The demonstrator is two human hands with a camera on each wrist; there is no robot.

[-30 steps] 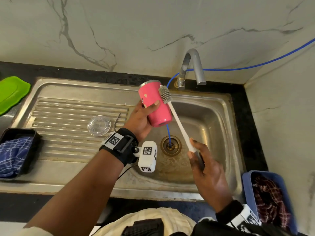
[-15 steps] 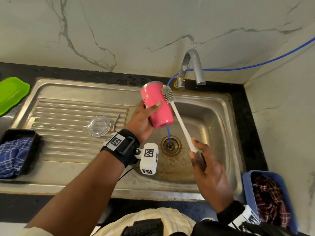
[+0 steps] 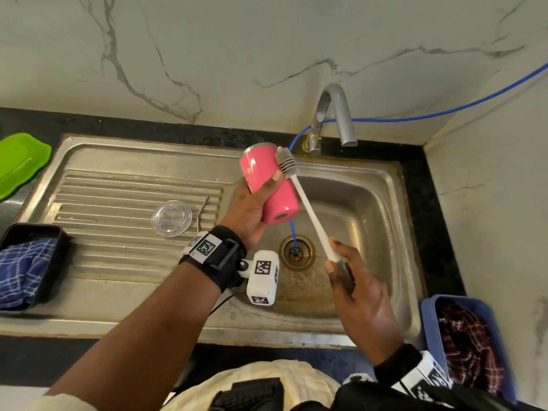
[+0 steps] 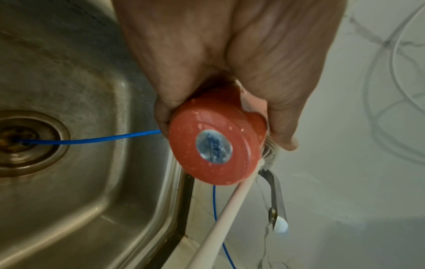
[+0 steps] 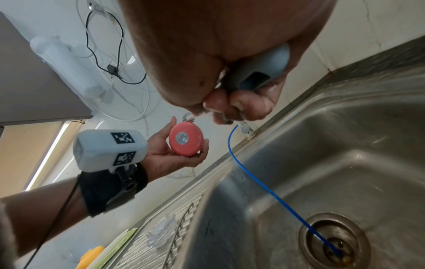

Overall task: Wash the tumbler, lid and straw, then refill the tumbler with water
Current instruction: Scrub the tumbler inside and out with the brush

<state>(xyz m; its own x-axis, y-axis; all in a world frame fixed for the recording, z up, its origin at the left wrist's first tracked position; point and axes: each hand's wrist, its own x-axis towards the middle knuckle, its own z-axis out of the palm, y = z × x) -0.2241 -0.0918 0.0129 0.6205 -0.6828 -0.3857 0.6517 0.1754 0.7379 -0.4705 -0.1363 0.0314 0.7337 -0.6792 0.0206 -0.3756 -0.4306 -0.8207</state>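
Observation:
My left hand [image 3: 252, 203] grips the pink tumbler [image 3: 268, 185] above the sink's left edge, tilted with its base toward me and its mouth pointing away. The base [image 4: 214, 145] carries a round sticker. My right hand [image 3: 353, 280] holds the grey handle [image 5: 260, 72] of a long white bottle brush [image 3: 311, 215]. Its bristle head [image 3: 286, 163] lies against the tumbler's outer right side near the rim. On the drainboard rest the clear lid [image 3: 172, 218] and the bent metal straw [image 3: 202, 210].
The steel sink basin [image 3: 370, 209] has a drain [image 3: 297, 252] with a blue hose [image 3: 292, 229] running into it. The tap [image 3: 332, 120] stands behind, no water flowing. A blue bin of cloth [image 3: 465, 345] sits right, a black tray [image 3: 26, 262] and green lid [image 3: 20, 161] left.
The tumbler and brush head have shifted slightly to the right and up, the brush staying against the tumbler's side. My right hand followed a little to the right.

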